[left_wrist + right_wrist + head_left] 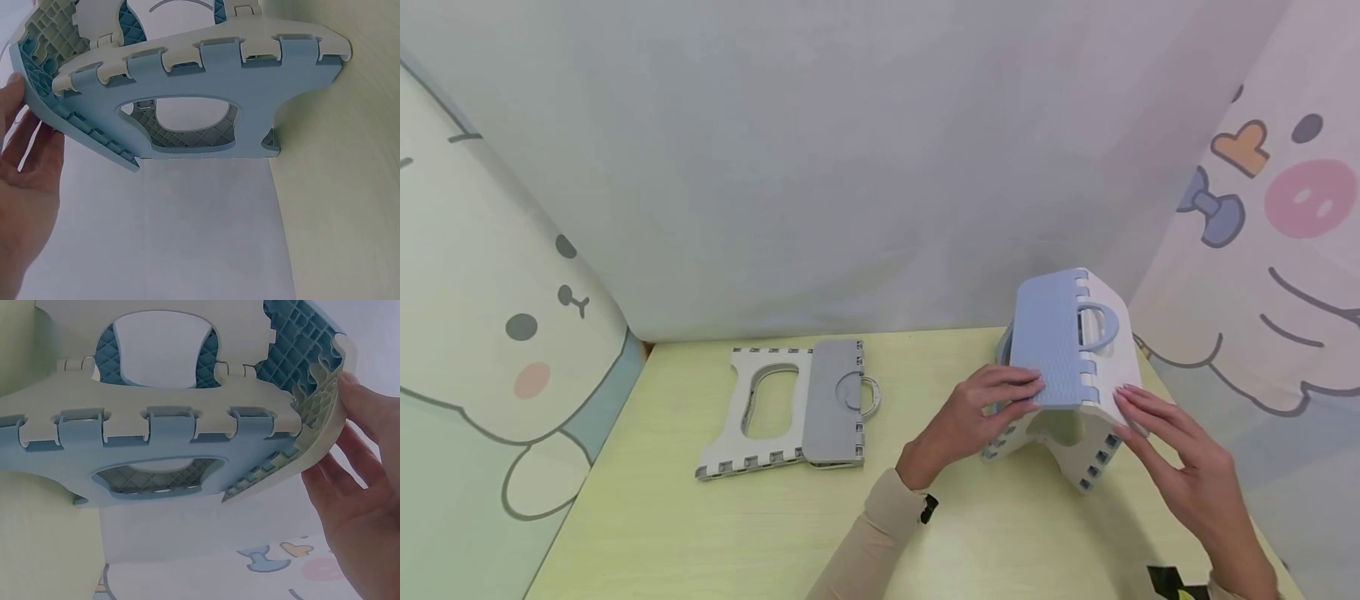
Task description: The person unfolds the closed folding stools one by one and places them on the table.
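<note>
A blue and white folding step stool [1049, 337] stands partly unfolded at the right of the table. Its two top panels slope down from a raised hinge line, where a blue loop handle [1101, 343] sits. My left hand [973, 417] grips the near edge of the blue panel. On the other side, my right hand [1187, 467] pinches the near corner of the white panel between thumb and fingers. Both wrist views look at the leg panels and the ribbed undersides of the stool [256, 106]; an oval opening shows in its blue leg panel [62, 462].
A grey and white folding stool [833, 404] lies folded flat left of the middle of the pale yellow-green table [715, 533]. Hanging cloth [850, 167] closes off the back, and cartoon-printed cloths stand at both sides, the right one close to the blue stool.
</note>
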A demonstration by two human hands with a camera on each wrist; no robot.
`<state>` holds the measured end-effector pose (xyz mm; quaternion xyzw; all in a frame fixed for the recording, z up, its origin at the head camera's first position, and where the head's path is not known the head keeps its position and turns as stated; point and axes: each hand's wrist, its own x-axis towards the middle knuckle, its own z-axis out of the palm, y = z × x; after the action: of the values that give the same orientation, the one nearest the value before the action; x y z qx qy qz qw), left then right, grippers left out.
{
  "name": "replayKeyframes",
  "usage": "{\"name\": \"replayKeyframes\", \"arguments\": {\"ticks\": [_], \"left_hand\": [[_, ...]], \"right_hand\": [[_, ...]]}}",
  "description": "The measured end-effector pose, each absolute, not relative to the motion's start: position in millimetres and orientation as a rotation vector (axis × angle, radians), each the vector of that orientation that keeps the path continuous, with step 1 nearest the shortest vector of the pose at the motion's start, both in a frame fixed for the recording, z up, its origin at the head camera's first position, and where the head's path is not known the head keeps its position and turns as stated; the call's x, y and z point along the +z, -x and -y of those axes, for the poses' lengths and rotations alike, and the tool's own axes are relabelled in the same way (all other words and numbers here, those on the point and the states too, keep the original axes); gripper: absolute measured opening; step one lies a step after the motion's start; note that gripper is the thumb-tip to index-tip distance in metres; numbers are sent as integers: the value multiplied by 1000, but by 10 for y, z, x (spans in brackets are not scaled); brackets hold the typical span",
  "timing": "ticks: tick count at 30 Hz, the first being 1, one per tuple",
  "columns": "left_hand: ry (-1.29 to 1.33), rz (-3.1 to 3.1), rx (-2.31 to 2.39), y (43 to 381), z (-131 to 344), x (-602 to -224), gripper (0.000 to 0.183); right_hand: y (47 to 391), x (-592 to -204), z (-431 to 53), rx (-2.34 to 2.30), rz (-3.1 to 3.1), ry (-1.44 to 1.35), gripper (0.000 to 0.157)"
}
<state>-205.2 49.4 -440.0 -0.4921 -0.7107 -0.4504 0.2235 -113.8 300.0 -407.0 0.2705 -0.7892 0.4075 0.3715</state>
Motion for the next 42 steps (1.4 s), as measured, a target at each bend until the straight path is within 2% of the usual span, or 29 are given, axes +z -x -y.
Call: {"name": "replayKeyframes", "arguments": {"ticks": [42], "left_hand": [[1407,1960,-1183,2085,-457,-4375,32]], "right_hand": [[1167,-4016,-3010,1002,1961,-809,50]]}}
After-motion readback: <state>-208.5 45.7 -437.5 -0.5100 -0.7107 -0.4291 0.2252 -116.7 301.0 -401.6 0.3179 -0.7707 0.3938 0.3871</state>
